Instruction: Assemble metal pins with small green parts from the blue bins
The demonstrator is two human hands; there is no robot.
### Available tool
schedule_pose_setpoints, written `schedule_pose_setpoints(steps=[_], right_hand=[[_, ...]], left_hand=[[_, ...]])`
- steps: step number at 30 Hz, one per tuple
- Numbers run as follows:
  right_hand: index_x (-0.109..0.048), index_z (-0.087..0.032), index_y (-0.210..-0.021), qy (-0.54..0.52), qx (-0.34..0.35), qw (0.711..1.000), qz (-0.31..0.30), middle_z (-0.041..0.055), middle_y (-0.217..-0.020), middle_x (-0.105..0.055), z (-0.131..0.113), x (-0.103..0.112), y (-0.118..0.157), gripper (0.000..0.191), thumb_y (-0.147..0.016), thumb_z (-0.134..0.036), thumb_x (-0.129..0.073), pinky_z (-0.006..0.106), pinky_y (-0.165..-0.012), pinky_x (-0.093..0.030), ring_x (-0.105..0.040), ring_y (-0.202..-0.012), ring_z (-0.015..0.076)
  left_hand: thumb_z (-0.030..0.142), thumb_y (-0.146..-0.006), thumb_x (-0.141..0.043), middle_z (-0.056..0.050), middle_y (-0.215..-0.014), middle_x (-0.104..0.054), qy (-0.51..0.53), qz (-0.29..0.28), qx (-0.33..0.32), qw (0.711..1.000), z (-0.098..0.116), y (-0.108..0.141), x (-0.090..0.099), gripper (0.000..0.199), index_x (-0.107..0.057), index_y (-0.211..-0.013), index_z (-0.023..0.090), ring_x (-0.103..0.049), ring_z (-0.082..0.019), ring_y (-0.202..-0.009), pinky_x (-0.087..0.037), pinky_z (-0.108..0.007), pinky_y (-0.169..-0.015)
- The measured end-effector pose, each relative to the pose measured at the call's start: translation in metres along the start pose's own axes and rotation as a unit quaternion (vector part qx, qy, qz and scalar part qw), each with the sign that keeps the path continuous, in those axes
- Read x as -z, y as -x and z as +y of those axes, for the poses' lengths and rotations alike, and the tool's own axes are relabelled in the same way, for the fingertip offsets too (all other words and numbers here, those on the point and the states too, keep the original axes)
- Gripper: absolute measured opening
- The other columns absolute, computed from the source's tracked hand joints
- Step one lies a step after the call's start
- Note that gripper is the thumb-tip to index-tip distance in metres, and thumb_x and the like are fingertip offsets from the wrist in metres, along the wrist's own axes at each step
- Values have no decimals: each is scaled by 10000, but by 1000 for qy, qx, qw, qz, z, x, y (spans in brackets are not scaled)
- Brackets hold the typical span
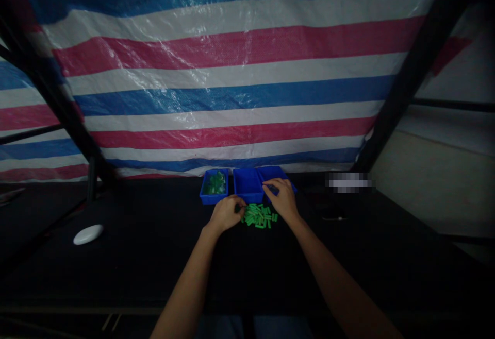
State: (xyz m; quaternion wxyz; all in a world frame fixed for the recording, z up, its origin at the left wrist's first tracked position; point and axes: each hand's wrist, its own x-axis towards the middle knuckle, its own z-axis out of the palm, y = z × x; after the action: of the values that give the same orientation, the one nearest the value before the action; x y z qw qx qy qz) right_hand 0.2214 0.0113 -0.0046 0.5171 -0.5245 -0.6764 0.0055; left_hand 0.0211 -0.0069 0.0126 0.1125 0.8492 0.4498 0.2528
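Note:
A loose pile of short green stick-like pieces (258, 216) lies on the black tabletop. At its left edge is my left hand (226, 213), its fingers curled with the tips together; what they hold, if anything, is too small to see. My right hand (283, 199) is raised in front of the right blue bin (275, 172), thumb and fingertips closed near the middle bin's right side. Whether a piece sits in that pinch cannot be made out. The middle blue bin (248, 195) stands just behind the pile. To its left, another blue bin (211, 199) contains clear and green plastic-looking items (215, 183).
A white rounded object (88, 234) lies on the black table (154, 261) at the left. Dark metal posts (410, 81) rise at both sides. Behind the bins hangs a striped plastic sheet (232, 91). A blurred white patch (349, 183) appears at the right.

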Motion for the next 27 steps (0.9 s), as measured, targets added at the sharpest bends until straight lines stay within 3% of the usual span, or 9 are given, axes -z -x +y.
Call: schedule_pose_setpoints(steps=[7,15,27], right_hand=[[-647,-216,-800,-3,-16,1000,8,31,-818,-624,-1,5,-1,173,-762,-293,-497,315,-761,-361,-497,-792,182],[-645,-221,-795,-1,-19,1000,-9,26,-813,-630,-1,2,0,163,-754,-293,-505,313,-759,-362,-492,-791,185],[-643,-217,-785,-11,-11,1000,-10,31,-799,-630,-1,1,0,160,-757,-277,-498,326,-754,-365,-492,-786,195]], left_hand=[[305,-735,-507,-37,-781,-645,-73,-60,87,992,-7,1,16,208,-622,-874,201,-578,-169,-713,-392,-240,-616],[405,-777,-431,-89,-803,-645,-146,-94,108,979,-15,3,11,300,-640,-827,196,-591,-217,-775,-411,-284,-643],[288,-676,-558,-42,-742,-639,18,-87,125,988,-26,0,6,175,-639,-782,175,-570,-151,-660,-363,-219,-549]])
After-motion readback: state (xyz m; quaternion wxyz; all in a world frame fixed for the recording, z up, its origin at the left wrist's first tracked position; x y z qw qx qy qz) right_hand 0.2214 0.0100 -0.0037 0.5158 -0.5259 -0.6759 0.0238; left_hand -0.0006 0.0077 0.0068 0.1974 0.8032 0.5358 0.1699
